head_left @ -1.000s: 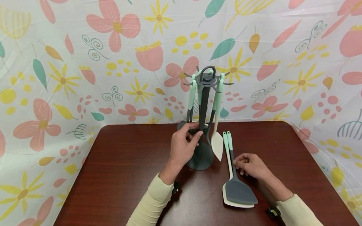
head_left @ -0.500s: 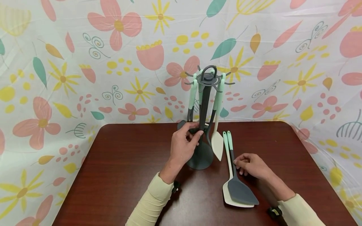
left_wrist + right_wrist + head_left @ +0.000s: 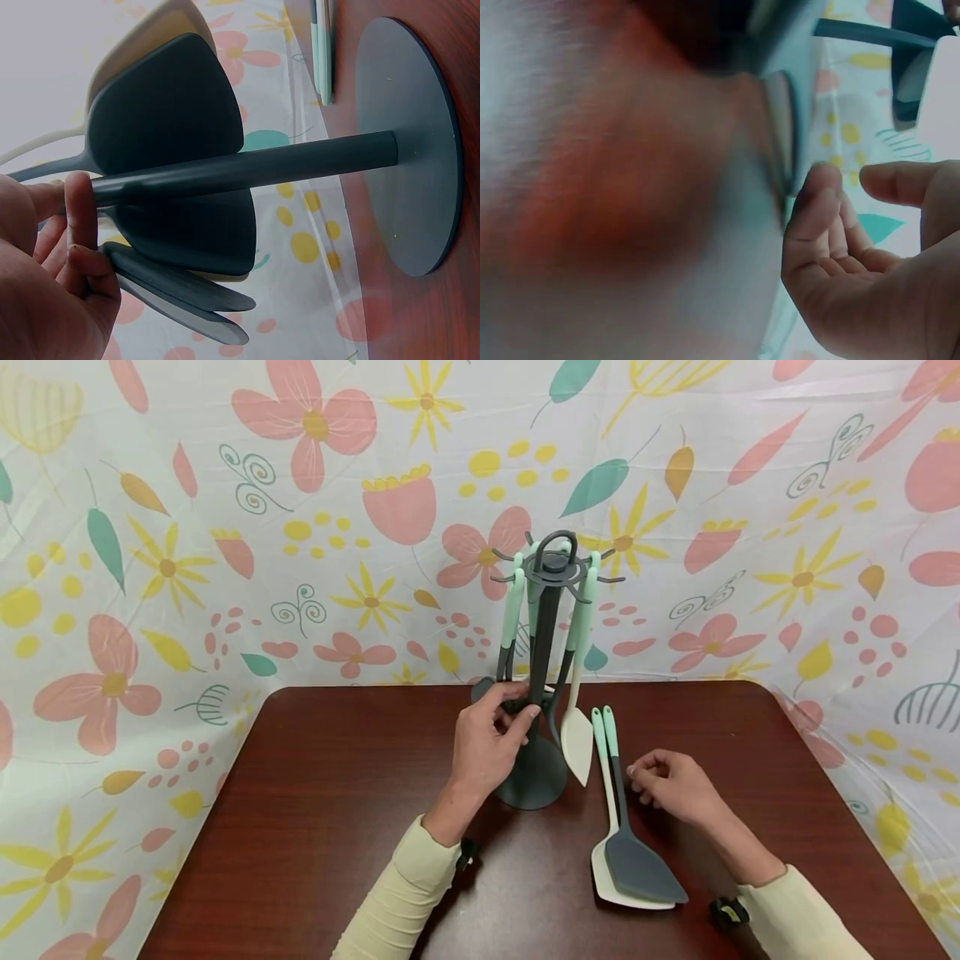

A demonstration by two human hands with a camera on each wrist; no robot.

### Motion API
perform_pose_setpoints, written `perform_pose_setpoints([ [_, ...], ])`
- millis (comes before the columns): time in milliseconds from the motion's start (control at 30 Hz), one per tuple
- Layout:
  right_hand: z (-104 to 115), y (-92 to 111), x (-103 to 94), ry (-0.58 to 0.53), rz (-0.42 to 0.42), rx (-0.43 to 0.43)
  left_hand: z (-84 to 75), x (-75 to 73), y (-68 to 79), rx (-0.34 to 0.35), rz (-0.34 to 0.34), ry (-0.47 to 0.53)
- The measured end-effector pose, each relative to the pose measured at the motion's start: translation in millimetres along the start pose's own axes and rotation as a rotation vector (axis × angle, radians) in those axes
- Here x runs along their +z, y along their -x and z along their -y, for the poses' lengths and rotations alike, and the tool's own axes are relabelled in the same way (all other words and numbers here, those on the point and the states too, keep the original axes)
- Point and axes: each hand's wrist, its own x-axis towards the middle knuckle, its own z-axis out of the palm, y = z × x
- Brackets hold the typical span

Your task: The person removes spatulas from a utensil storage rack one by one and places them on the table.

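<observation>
A dark grey utensil stand [image 3: 546, 652] with a round base stands upright on the table. My left hand [image 3: 487, 747] grips its post partway up, thumb in front; the left wrist view shows fingers around the post [image 3: 300, 165]. Several mint-handled utensils hang from the stand's hooks, among them a cream spatula [image 3: 577, 743] on the right. To the right of the stand lies a grey turner [image 3: 641, 864], partly on top of a cream turner [image 3: 606, 885]. Just right of the grey turner's handle is my right hand [image 3: 678, 785], fingers loosely bent, with nothing between thumb and fingers.
The dark red-brown table [image 3: 322, 827] carries the stand and the two turners. Behind it hangs a floral-print cloth [image 3: 480, 460]. Bare hooks [image 3: 611, 580] stick out from the stand's top ring.
My right hand has let go of the grey turner's handle and drawn a little up and right. The grey turner has shifted slightly right over the cream one. My left hand stays put.
</observation>
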Motion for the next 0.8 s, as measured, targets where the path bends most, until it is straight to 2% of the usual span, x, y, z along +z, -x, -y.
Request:
perform_pose_setpoints([
  [200, 21, 3, -3.3, 0.0, -0.11, -0.062, -0.4, -0.4, -0.9, -0.002, 0.0, -0.003],
  [400, 41, 10, -1.2, -0.019, -0.184, -0.157, -0.2, -0.2, -0.2, -0.002, 0.002, -0.006],
  [567, 54, 16, -0.2, -0.034, -0.235, -0.244, -0.8, -1.0, -0.1, -0.001, 0.0, -0.01],
  [800, 72, 24, 0.4, -0.046, -0.271, -0.299, 0.1, -1.1, 0.1, -0.007, 0.003, -0.023],
])
